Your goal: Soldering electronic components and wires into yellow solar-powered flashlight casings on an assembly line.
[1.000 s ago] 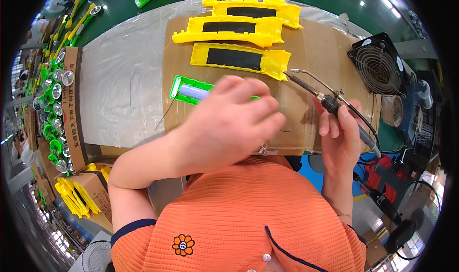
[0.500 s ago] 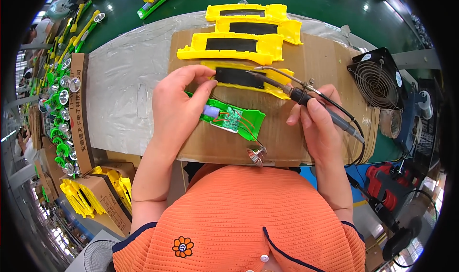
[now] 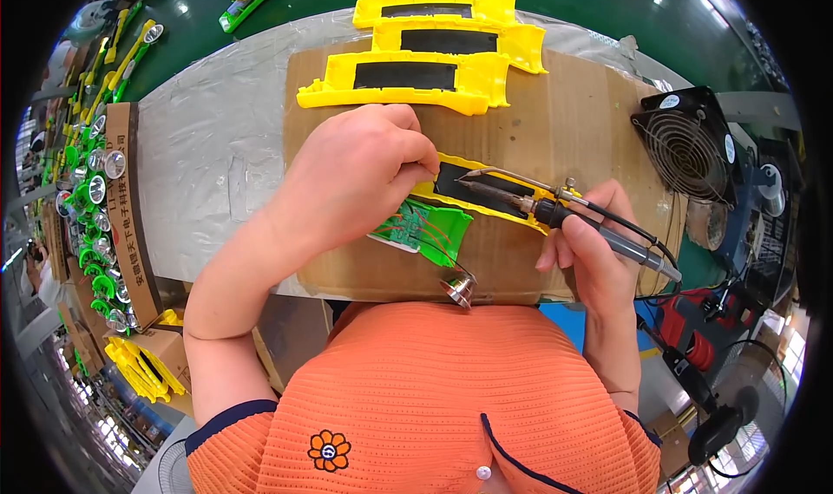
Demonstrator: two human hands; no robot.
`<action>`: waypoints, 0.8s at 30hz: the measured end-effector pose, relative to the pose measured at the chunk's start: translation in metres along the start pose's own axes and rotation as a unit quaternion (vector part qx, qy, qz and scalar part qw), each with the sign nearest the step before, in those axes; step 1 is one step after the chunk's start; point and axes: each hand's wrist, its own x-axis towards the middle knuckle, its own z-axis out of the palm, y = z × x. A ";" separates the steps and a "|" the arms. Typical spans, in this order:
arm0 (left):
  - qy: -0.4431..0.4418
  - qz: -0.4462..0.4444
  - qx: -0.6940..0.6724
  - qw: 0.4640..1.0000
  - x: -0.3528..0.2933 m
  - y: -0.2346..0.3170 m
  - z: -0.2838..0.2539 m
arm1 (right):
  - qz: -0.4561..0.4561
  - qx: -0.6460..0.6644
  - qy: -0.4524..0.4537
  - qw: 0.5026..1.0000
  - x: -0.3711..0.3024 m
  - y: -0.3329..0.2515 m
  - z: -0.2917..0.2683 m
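Observation:
My right hand [image 3: 599, 244] grips a soldering iron [image 3: 607, 234] with a thin metal wire-feed tube fixed alongside it. The iron's tip points left over the black panel of a yellow plastic shell [image 3: 486, 206]. At that panel's left end, my left hand [image 3: 369, 169] is closed in a pinch; what lies between the fingertips is hidden. Partly under this hand rests a green housing [image 3: 447, 225] holding a circuit board [image 3: 408, 226] with red wires. A dark wire runs from it to a small shiny reflector cup [image 3: 458, 289] near the cardboard's front edge.
Several yellow shells with black panels [image 3: 403, 76] lie across the far cardboard [image 3: 573, 138]. A black fan [image 3: 685, 147] stands at the right. A carton [image 3: 130, 199] at the left borders green housings with reflectors. More yellow shells [image 3: 143, 368] fill a box lower left.
My left hand has moved right and farther over the yellow shell, its wrist now turned across. The nearest yellow shell has shifted right and nearer; the iron has come nearer too.

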 end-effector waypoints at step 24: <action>-0.001 0.010 0.037 0.999 -0.002 0.001 0.002 | 0.068 -0.096 0.000 0.993 0.007 -0.001 0.012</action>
